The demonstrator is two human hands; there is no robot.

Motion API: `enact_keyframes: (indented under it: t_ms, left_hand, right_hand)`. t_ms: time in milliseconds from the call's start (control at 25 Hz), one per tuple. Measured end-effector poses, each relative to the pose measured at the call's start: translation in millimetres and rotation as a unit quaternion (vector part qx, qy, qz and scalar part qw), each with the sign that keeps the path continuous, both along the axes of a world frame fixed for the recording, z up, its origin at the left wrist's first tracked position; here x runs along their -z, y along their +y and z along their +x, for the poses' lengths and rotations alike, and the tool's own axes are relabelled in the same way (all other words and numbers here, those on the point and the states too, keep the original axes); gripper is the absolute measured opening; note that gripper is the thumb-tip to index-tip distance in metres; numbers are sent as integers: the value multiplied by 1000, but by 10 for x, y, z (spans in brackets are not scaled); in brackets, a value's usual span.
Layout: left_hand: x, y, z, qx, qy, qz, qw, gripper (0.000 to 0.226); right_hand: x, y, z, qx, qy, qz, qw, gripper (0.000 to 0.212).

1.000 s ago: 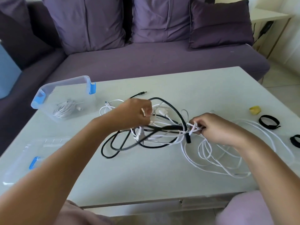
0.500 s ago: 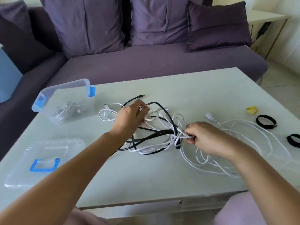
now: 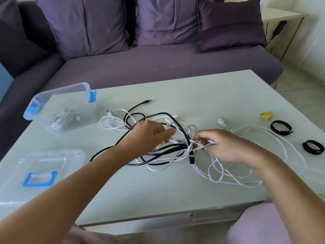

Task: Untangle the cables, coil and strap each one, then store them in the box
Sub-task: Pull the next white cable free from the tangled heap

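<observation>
A tangle of black cable [image 3: 163, 113] and white cable [image 3: 218, 180] lies in the middle of the pale table [image 3: 158, 194]. My right hand [image 3: 226, 147] pinches a white strand at the knot, where white loops wrap round the black cable's end. Blurred by motion, my left hand [image 3: 149, 136] hovers over the left part of the tangle; whether it holds a strand is unclear. The clear box [image 3: 61, 88] with blue latches sits at the back left and holds one coiled white cable [image 3: 60, 119].
The box's clear lid [image 3: 42, 166] with a blue handle lies at the front left. Two black strap loops [image 3: 280, 128] and a yellow strap [image 3: 266, 115] lie at the right edge. A white plug [image 3: 222, 121] rests behind my right hand. A purple sofa stands behind the table.
My left hand has shifted lower and to the right over the tangle and now looks blurred. My right hand keeps its pinch on the white strand. The cables have spread slightly.
</observation>
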State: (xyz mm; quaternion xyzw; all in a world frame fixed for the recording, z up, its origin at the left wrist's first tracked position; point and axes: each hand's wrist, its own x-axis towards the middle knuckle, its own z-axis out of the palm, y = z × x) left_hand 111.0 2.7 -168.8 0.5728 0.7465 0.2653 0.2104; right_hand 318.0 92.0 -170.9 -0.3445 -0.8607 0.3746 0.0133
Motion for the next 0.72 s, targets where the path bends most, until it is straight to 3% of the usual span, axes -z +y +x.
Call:
enact_keyframes:
  t_ms: [120,200,280,360,440,560,720]
  left_hand:
    - [217,22,172,4,-20,-128,992,51]
    - [290,56,218,-3,-150,-157,976,45]
    - [314,87,241,9,-332,-161,929,24]
    - [300,100,213,27,-429,-151,890,12]
    - [263,93,188,41,-412,-115,903,4]
    - [181,97,149,39,-307,-16,951,4]
    - [124,88,91,55,-291,11,955,18]
  right_hand:
    - [-4,-15,-8,24,12,-69,997,23]
    - [34,-24,-27,60,41,-76,994,24]
    - [82,-37,-66,90,58,-68,992,26]
    - [93,-59,-103,102,84,-78,988,26]
    - [63,-79,-117,105,126,-114,980,23]
    - [18,-86,-132,122,191,-154,962,17]
    - [24,-102,-195,138,220,-202,944,18]
